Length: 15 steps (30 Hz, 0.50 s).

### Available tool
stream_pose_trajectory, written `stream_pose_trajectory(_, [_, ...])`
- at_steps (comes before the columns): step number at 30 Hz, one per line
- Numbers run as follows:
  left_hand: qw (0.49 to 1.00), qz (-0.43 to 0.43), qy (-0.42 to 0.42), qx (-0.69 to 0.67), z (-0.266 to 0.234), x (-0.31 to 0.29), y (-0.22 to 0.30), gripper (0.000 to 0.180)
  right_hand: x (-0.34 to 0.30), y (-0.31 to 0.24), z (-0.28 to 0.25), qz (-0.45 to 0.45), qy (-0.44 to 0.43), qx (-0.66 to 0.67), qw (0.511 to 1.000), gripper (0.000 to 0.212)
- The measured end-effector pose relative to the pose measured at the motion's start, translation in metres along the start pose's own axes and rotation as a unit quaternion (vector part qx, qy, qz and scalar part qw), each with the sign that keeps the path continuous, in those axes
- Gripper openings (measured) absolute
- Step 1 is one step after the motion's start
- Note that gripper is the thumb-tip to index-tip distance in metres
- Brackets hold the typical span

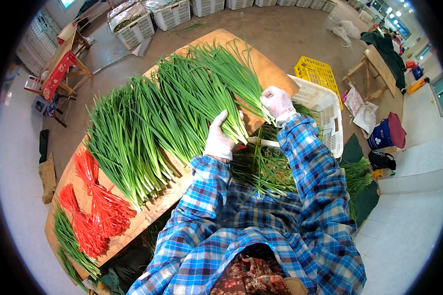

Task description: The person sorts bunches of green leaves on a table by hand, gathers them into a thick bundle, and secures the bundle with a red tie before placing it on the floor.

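Note:
My left hand point(220, 137), in a white glove, is closed round the pale stem ends of a bunch of chives point(202, 93) at the edge of the wooden tabletop point(221, 37). My right hand point(277, 103), gloved too, pinches the lower end of a smaller bunch of chives point(238, 73), whose leaves fan out toward the far side. To the left, a broad row of chives point(128, 132) lies with its white ends facing me. Loose chives point(263, 164) are heaped just below my hands, partly hidden by my sleeves.
Two bundles of red ties point(106, 206) and a few chives point(71, 236) lie at the table's left end. A white crate point(332, 120) and a yellow crate point(317, 73) stand to the right. Several filled white crates point(172, 15) line the back. A blue bucket point(381, 135) sits far right.

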State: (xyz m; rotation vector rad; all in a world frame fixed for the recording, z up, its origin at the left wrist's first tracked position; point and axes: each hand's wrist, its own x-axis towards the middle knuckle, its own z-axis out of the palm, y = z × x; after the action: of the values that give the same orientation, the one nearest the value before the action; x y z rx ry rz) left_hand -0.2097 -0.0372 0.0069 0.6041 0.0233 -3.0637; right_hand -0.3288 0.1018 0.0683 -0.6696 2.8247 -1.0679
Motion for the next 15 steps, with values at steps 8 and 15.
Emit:
stream_pose_trajectory(8, [0.999, -0.023, -0.023, -0.010, 0.001, -0.001, 0.000, 0.034, -0.018, -0.001, 0.036, -0.225, 0.081, -0.156, 0.958, 0.009])
stream_pose_trajectory(15, [1.000, -0.013, -0.018, -0.021, 0.008, -0.005, 0.000, 0.030, -0.008, -0.012, 0.052, -0.144, 0.000, -0.334, 0.931, 0.006])
